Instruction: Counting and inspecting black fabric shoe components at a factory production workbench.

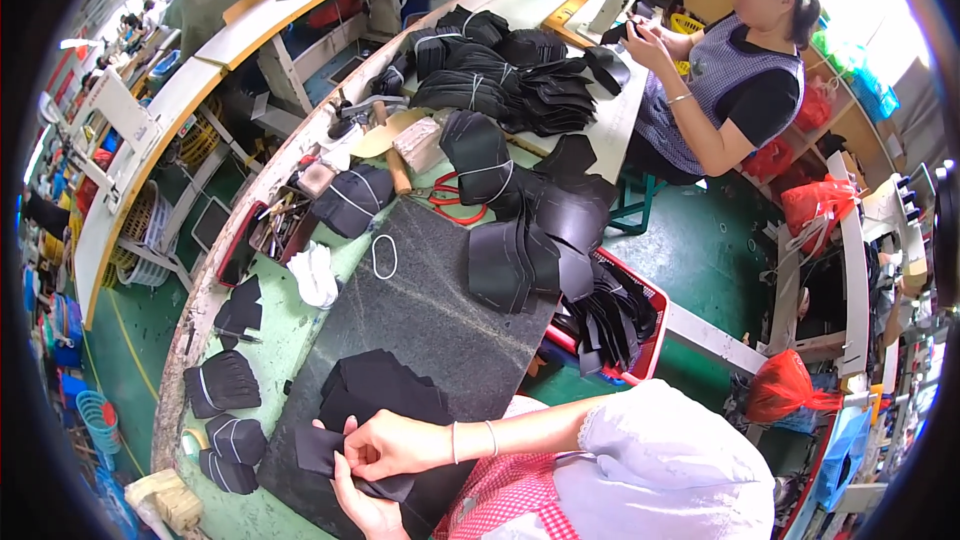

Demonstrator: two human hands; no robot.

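Note:
At the near end of a dark stone slab, my two hands meet over a black cut piece that looks like thin leather or fabric. Beneath its edge, my left hand supports it with fingers closed on it. My right hand comes in from the right, its fingers curled and pinching the same piece; the fingertips are partly hidden. Just beyond my hands lies a fanned stack of black pieces. Farther up the slab, stitched dark panels overlap near its right edge.
Tied black bundles line the left side. A white band, red-handled scissors, a hammer and white cloth lie beyond. A red basket stands right, below the tabletop. A co-worker sits at the far right.

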